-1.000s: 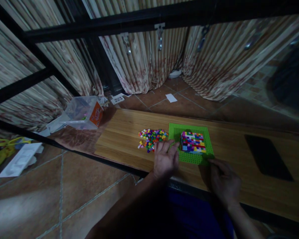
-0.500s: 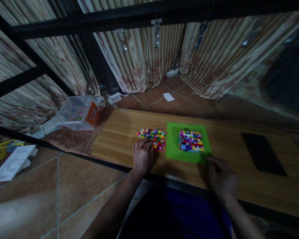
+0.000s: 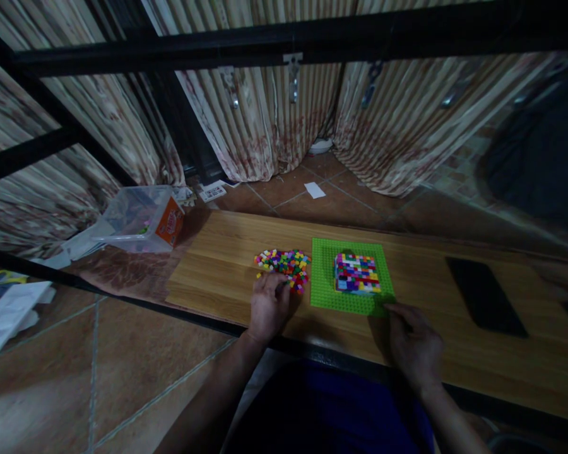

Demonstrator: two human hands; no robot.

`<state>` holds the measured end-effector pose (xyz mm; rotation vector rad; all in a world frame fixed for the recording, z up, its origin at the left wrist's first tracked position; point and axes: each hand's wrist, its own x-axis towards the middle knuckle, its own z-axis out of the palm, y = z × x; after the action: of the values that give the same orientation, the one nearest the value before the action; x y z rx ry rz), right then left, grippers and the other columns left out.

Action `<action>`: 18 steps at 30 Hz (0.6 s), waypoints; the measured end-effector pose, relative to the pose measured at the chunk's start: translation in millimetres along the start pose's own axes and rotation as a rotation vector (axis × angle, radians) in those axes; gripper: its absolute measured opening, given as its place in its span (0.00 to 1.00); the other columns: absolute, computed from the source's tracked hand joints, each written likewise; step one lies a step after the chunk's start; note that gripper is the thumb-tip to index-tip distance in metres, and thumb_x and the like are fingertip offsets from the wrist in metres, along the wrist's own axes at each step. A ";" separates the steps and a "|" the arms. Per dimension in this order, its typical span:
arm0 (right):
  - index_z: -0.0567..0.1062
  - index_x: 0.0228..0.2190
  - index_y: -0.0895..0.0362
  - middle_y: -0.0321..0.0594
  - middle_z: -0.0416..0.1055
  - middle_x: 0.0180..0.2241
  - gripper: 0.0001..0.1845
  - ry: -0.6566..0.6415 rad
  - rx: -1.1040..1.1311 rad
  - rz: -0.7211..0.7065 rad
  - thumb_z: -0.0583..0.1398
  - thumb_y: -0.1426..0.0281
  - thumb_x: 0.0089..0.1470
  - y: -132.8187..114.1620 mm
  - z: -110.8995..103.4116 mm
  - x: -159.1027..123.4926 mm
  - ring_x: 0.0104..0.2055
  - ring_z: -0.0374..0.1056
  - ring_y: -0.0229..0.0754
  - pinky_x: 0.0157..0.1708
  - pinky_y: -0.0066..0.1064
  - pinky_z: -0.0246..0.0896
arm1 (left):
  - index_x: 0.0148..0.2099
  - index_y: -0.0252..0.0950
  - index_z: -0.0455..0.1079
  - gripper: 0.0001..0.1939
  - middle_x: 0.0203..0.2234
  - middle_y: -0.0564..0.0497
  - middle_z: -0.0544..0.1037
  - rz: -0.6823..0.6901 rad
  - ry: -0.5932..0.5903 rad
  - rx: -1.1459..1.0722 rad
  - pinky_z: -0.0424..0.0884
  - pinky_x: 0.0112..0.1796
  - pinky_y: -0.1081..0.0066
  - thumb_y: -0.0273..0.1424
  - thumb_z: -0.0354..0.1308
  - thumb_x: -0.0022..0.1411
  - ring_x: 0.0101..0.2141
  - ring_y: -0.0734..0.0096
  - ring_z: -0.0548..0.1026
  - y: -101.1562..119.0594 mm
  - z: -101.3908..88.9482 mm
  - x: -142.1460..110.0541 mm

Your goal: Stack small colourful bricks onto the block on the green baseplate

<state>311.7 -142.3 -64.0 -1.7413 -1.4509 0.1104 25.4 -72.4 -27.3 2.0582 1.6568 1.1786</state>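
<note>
My left hand is at the near edge of a pile of small coloured toy bricks, its fingers curled and drawn together. Whatever may be between those fingertips is hidden. My right hand has thumb and forefinger closed at the near right corner of a green studded baseplate. On the baseplate stands a block of many-coloured bricks, stacked in layers. One yellow brick lies a little apart, just beyond my left knuckles.
The wooden board carries a flat black rectangular object on the right. Past its left end sits a clear plastic box with an orange label. Striped curtains hang behind a dark metal frame. White card lies on the tiles.
The camera view has shifted slightly. My left hand stays by the pile with its fingers a little more bent, and a stray yellow brick now shows beside it. My right hand remains at the baseplate corner.
</note>
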 end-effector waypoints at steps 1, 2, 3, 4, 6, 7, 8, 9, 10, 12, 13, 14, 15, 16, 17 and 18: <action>0.78 0.34 0.55 0.45 0.76 0.37 0.14 0.000 0.002 0.003 0.55 0.63 0.58 0.1 0.1 -0.1 0.39 0.73 0.46 0.40 0.38 0.68 | 0.41 0.38 0.70 0.05 0.36 0.49 0.79 -0.012 0.003 -0.046 0.72 0.45 0.65 0.26 0.57 0.62 0.40 0.66 0.76 2.1 1.5 -2.9; 0.78 0.34 0.55 0.45 0.76 0.37 0.14 0.001 0.007 0.007 0.55 0.63 0.58 0.2 0.3 -0.2 0.39 0.73 0.46 0.41 0.39 0.68 | 0.43 0.38 0.70 0.06 0.37 0.49 0.79 -0.025 0.004 -0.097 0.73 0.45 0.66 0.26 0.56 0.62 0.41 0.67 0.77 4.6 3.1 -6.0; 0.78 0.34 0.55 0.45 0.76 0.37 0.14 0.000 0.015 0.011 0.55 0.63 0.58 0.5 0.5 -0.3 0.39 0.73 0.46 0.41 0.39 0.68 | 0.45 0.38 0.70 0.08 0.39 0.48 0.79 -0.037 -0.001 -0.150 0.73 0.44 0.66 0.27 0.56 0.63 0.41 0.67 0.77 7.4 4.6 -9.3; 0.78 0.35 0.55 0.45 0.76 0.38 0.14 -0.004 0.025 0.013 0.55 0.63 0.58 0.8 0.6 -0.3 0.39 0.73 0.46 0.41 0.39 0.68 | 0.47 0.38 0.70 0.10 0.41 0.47 0.79 -0.045 -0.014 -0.204 0.74 0.45 0.66 0.27 0.56 0.63 0.42 0.67 0.77 10.5 5.8 -12.4; 0.78 0.34 0.56 0.45 0.76 0.38 0.14 -0.006 0.038 0.010 0.55 0.63 0.58 1.3 0.5 -0.1 0.40 0.73 0.46 0.42 0.39 0.68 | 0.49 0.38 0.70 0.11 0.41 0.47 0.79 -0.059 -0.063 -0.296 0.74 0.45 0.66 0.27 0.55 0.64 0.43 0.67 0.77 17.0 7.3 -17.8; 0.78 0.34 0.56 0.45 0.76 0.38 0.14 -0.001 0.039 0.008 0.55 0.63 0.58 1.1 0.1 0.2 0.40 0.73 0.46 0.42 0.39 0.68 | 0.48 0.39 0.71 0.11 0.40 0.47 0.79 -0.071 -0.089 -0.337 0.74 0.45 0.65 0.27 0.55 0.64 0.42 0.67 0.77 20.0 7.8 -20.0; 0.78 0.34 0.56 0.45 0.75 0.38 0.14 0.005 0.036 0.007 0.55 0.63 0.59 0.2 -0.5 0.6 0.39 0.73 0.45 0.41 0.39 0.68 | 0.47 0.39 0.72 0.10 0.39 0.48 0.79 -0.090 -0.109 -0.375 0.73 0.45 0.66 0.27 0.55 0.64 0.42 0.67 0.77 22.5 8.3 -21.7; 0.78 0.34 0.56 0.45 0.75 0.38 0.14 0.011 0.033 0.006 0.55 0.63 0.59 -2.0 -1.2 1.1 0.39 0.73 0.45 0.41 0.39 0.68 | 0.45 0.39 0.73 0.09 0.38 0.48 0.79 -0.119 -0.119 -0.414 0.73 0.45 0.66 0.27 0.55 0.63 0.41 0.67 0.77 24.6 9.0 -23.2; 0.78 0.35 0.56 0.45 0.75 0.38 0.14 0.013 0.032 0.006 0.55 0.63 0.59 -5.7 -2.0 1.4 0.39 0.73 0.46 0.41 0.39 0.68 | 0.44 0.38 0.74 0.08 0.38 0.48 0.79 -0.156 -0.126 -0.453 0.73 0.45 0.66 0.27 0.56 0.63 0.41 0.67 0.77 26.1 10.0 -24.4; 0.78 0.37 0.56 0.46 0.75 0.38 0.13 0.000 0.044 0.000 0.55 0.63 0.60 -18.8 -2.8 1.3 0.40 0.72 0.46 0.41 0.40 0.68 | 0.43 0.38 0.74 0.07 0.37 0.49 0.79 -0.243 -0.142 -0.545 0.73 0.44 0.67 0.28 0.57 0.62 0.40 0.67 0.77 27.8 12.9 -26.2; 0.78 0.38 0.56 0.46 0.76 0.38 0.13 -0.009 0.059 -0.004 0.55 0.63 0.60 -28.3 -2.4 0.8 0.40 0.72 0.46 0.41 0.40 0.68 | 0.42 0.38 0.74 0.07 0.36 0.49 0.79 -0.285 -0.152 -0.596 0.73 0.43 0.67 0.29 0.57 0.62 0.39 0.67 0.77 28.4 14.6 -26.8; 0.78 0.38 0.55 0.46 0.76 0.38 0.13 -0.027 0.080 -0.014 0.55 0.63 0.60 -39.4 -1.2 0.0 0.41 0.72 0.46 0.42 0.40 0.68 | 0.42 0.38 0.74 0.07 0.36 0.50 0.80 -0.319 -0.162 -0.644 0.73 0.43 0.68 0.30 0.58 0.62 0.39 0.68 0.77 29.1 16.2 -27.3; 0.78 0.38 0.54 0.45 0.76 0.39 0.13 -0.050 0.118 -0.021 0.56 0.63 0.60 -51.5 0.8 -1.1 0.41 0.72 0.46 0.43 0.41 0.68 | 0.41 0.38 0.74 0.07 0.35 0.50 0.80 -0.348 -0.172 -0.688 0.73 0.42 0.68 0.31 0.58 0.62 0.38 0.68 0.77 30.1 17.5 -27.7; 0.78 0.39 0.54 0.45 0.76 0.40 0.13 -0.096 0.155 -0.019 0.56 0.62 0.60 -64.0 3.6 -2.2 0.43 0.72 0.46 0.45 0.42 0.68 | 0.40 0.37 0.74 0.07 0.34 0.50 0.79 -0.372 -0.181 -0.727 0.73 0.41 0.69 0.32 0.58 0.61 0.37 0.68 0.77 31.6 18.4 -27.8; 0.78 0.41 0.53 0.45 0.76 0.41 0.13 -0.146 0.183 -0.020 0.56 0.62 0.60 -76.1 7.1 -3.3 0.44 0.72 0.46 0.46 0.43 0.68 | 0.40 0.37 0.74 0.07 0.33 0.51 0.79 -0.395 -0.189 -0.762 0.73 0.40 0.69 0.33 0.58 0.61 0.36 0.68 0.77 33.4 18.8 -27.8; 0.77 0.42 0.52 0.45 0.76 0.42 0.14 -0.190 0.212 -0.015 0.56 0.62 0.61 -86.9 10.9 -4.1 0.45 0.72 0.47 0.47 0.43 0.68 | 0.39 0.37 0.73 0.07 0.32 0.51 0.79 -0.413 -0.202 -0.794 0.73 0.39 0.69 0.34 0.59 0.61 0.35 0.69 0.77 35.7 18.7 -27.7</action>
<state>237.6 -142.4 -17.2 -1.5796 -1.5271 0.4164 63.0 -103.6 -28.6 1.2279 1.1599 1.1678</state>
